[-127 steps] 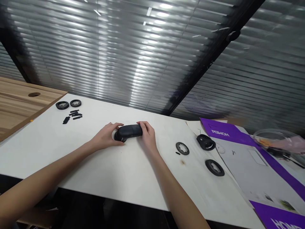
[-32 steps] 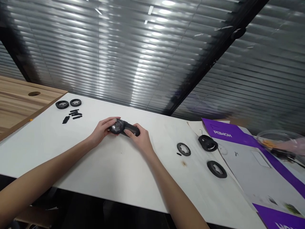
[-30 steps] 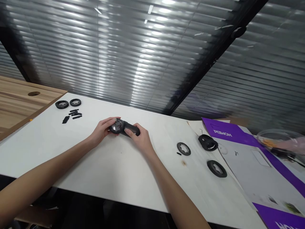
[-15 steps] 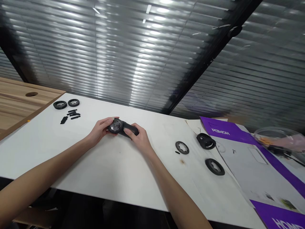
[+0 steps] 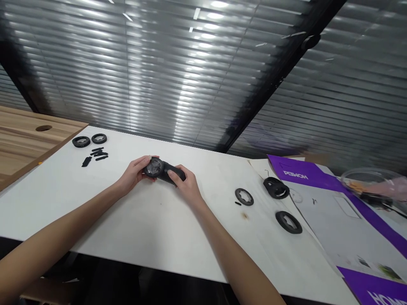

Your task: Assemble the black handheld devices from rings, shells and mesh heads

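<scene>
Hair dryer [image 5: 168, 173], black, one unit, round mesh grille [image 5: 153, 167] at one end. Held how?

Two-handed, over the white surface [image 5: 159, 231]. The left hand [image 5: 135, 173] curls around the grille end, and the right hand [image 5: 188, 186] closes over the other end. Neither is open; both have firm hold of the unit.

Orientation?

Long axis runs roughly crosswise to the wearer, sloping slightly down to the right. The grille end points left and tilts up toward the camera, apparently so that the mesh stays uncovered and in view.

Location?

Mid-surface, between two groups of parts.

Next entries, nearest first?

To the right: two notched rings [image 5: 244, 197], a black cup-shaped piece [image 5: 276, 188], and a small black bit [image 5: 238, 203]. To the left: two round rings [image 5: 90, 140] and black strips [image 5: 98, 154]. These seem set aside to leave the middle free for the hands.

Farther out?

Flattened purple-printed carton [image 5: 324, 203], clear plastic [image 5: 372, 182] beyond it, wooden tabletop [image 5: 32, 140] at far left, and window blinds [image 5: 159, 84] behind.
</scene>
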Demonstrator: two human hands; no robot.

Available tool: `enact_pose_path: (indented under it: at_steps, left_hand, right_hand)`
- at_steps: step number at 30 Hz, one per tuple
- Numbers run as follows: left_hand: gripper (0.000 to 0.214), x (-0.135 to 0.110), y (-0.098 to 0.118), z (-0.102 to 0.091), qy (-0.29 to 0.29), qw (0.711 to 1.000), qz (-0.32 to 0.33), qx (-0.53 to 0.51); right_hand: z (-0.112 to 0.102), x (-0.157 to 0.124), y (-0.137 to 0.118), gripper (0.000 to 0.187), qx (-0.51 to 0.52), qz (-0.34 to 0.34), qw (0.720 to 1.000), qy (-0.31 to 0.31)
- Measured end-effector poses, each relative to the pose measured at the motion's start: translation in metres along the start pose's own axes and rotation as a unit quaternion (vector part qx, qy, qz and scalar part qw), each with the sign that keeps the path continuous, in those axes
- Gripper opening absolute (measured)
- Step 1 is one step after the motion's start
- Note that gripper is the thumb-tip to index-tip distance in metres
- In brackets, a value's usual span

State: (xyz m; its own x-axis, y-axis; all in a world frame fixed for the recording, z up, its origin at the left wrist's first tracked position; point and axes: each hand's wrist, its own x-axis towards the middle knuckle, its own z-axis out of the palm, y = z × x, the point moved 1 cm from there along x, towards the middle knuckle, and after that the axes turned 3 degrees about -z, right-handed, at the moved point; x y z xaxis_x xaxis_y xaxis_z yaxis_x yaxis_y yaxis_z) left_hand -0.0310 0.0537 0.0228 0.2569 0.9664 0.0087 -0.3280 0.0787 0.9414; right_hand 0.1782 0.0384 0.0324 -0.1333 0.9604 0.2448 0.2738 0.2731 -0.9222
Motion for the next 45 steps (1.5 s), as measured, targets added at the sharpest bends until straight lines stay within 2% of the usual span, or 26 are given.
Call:
enact_pose_path:
  at_steps: [8,17,45]
  left_hand:
    - [0.050,-0.0039,0.0015,0.0008,-0.014,0.998,0.022,0.058]
    - [0.050,-0.0057,-0.0027,-0.0009,0.011,0.990,0.016,0.140]
    - [0.047,-0.0052,-0.0033,-0.0033,0.016,0.986,0.011,0.164]
  right_hand:
    - [0.0003,0.0026,0.0047,0.045,-0.011,0.026,1.000,-0.006]
    - [0.0017,0.0011,0.0028,0.041,-0.044,0.029,0.998,-0.021]
    - [0.0034,0.0005,0.0011,0.043,-0.062,0.033,0.997,-0.029]
